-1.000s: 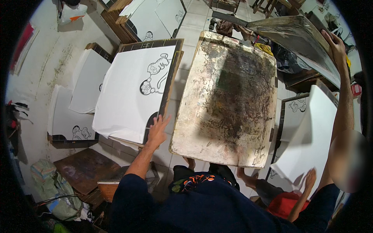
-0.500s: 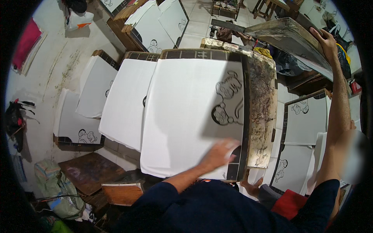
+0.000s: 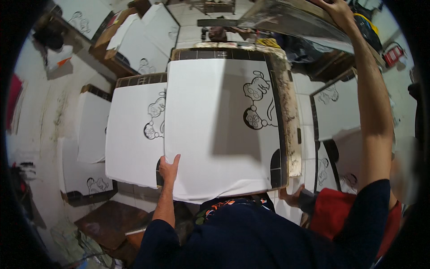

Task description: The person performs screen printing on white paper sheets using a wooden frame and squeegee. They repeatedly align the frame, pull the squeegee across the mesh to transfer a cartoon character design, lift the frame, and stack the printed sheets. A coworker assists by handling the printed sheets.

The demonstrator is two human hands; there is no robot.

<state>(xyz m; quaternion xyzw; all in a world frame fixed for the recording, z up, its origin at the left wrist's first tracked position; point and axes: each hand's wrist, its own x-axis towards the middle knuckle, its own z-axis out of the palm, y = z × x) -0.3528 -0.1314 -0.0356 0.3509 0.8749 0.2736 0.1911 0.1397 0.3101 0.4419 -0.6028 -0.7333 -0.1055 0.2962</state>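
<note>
A white cloth (image 3: 192, 112) lies over a dark-edged board in front of me, with line-drawn cartoon figures (image 3: 257, 101) along its right side. My left hand (image 3: 169, 169) is at the cloth's left edge, near the lower corner, thumb on top and the other fingers partly hidden. High at the upper right, my right hand (image 3: 336, 11) grips the edge of a tilted wooden-edged frame (image 3: 295, 22). The frame is raised off the board, and a shadow falls across the cloth's right half.
A second cloth-covered board (image 3: 130, 116) adjoins on the left. More such boards stand at far left and right (image 3: 336, 112). A worn ledge (image 3: 293, 134) runs along the board's right side. Another person's red garment (image 3: 333, 215) and foot (image 3: 293, 196) are at lower right.
My left hand has moved from the cloth's lower right to its left edge. My right hand still holds the frame up. More of the left board's drawing shows, and the view has shifted.
</note>
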